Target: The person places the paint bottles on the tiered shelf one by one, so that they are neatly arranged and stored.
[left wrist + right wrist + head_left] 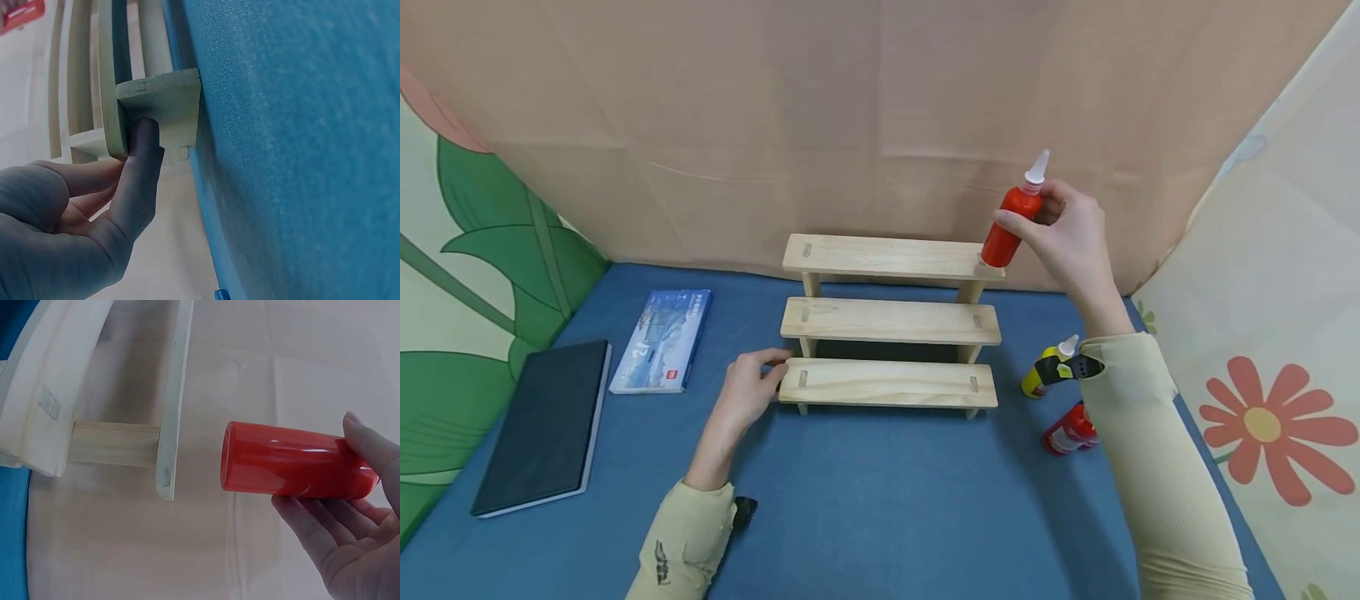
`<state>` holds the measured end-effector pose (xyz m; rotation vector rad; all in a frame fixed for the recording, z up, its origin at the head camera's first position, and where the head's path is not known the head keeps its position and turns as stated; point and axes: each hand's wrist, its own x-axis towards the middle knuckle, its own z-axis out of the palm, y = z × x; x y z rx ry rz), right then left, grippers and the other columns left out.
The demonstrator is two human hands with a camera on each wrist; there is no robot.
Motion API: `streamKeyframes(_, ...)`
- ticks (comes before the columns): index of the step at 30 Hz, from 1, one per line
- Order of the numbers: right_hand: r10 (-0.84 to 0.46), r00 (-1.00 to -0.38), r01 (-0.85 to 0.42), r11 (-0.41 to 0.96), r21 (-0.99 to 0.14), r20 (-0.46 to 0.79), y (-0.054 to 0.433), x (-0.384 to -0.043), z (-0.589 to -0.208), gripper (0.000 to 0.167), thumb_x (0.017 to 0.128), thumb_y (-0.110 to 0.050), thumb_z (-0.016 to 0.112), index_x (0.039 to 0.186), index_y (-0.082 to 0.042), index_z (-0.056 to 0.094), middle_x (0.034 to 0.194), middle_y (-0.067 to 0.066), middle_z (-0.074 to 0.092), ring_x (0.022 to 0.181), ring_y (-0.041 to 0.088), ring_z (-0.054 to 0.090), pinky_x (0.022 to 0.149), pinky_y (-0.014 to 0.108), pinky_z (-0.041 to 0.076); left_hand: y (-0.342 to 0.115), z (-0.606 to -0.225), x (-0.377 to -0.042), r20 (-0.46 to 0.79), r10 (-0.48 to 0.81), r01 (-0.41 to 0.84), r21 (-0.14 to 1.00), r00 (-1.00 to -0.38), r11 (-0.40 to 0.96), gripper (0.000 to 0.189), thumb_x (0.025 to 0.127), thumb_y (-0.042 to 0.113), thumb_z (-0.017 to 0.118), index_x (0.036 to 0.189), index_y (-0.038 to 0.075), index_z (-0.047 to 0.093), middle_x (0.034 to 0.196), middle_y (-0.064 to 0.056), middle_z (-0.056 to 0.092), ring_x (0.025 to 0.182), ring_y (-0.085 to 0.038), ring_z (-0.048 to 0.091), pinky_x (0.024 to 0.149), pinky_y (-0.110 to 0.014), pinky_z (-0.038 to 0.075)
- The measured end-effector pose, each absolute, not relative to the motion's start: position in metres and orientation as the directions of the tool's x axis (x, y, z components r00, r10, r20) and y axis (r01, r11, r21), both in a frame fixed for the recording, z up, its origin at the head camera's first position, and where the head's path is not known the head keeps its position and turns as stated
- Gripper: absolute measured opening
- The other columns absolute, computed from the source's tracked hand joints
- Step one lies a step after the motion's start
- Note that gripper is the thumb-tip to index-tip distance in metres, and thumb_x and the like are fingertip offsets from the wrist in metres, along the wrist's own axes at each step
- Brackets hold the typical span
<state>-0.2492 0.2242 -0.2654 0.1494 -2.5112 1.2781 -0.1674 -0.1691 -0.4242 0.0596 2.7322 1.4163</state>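
A three-tier wooden step shelf point(889, 320) stands on the blue tabletop. My left hand point(749, 385) pinches the left end of its lowest board; the left wrist view shows the fingers point(140, 181) at that board end, one of them beneath it. My right hand point(1071, 233) grips a red squeeze bottle point(1011, 227) with a white pointed nozzle, tilted over the right end of the top board. In the right wrist view the bottle's base point(226, 456) faces the shelf with a gap between them.
Right of the shelf, partly hidden by my right sleeve, are a yellow bottle point(1033, 382) with a white nozzle and red bottles point(1063, 433). On the left lie a blue-white boxed book point(658, 342) and a dark notebook point(542, 429). A beige cloth point(700, 125) hangs behind.
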Motion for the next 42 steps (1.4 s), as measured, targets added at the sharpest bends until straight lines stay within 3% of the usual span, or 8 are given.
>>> streamKeyframes(19,0.018,-0.956,-0.234,0.555,-0.799,0.292,0.205,-0.264,-0.267,0.057,0.098,-0.03,0.082,0.143,-0.001,0.062,0.135,0.017,0.07,0.121,0.032,0.068,0.105,0.038,0.053,-0.171,-0.424,-0.163,-0.069,0.049,-0.03,0.829,-0.996,0.558,0.031,0.109,-0.001,0.055,0.137,-0.013,0.065,0.132,-0.034,0.064,0.104,-0.042,0.073,0.073,-0.04,0.063)
streamKeyframes(42,-0.004,-0.96,-0.226,0.598,-0.769,0.28,0.197,-0.273,-0.288,0.057,0.098,-0.025,0.082,0.143,0.002,0.059,0.137,0.019,0.069,0.122,0.034,0.069,0.106,0.044,0.052,-0.167,-0.424,-0.164,-0.064,0.054,-0.021,0.819,-0.997,0.574,0.031,0.109,0.0,0.056,0.135,-0.012,0.067,0.132,-0.033,0.065,0.102,-0.039,0.073,0.072,-0.039,0.062)
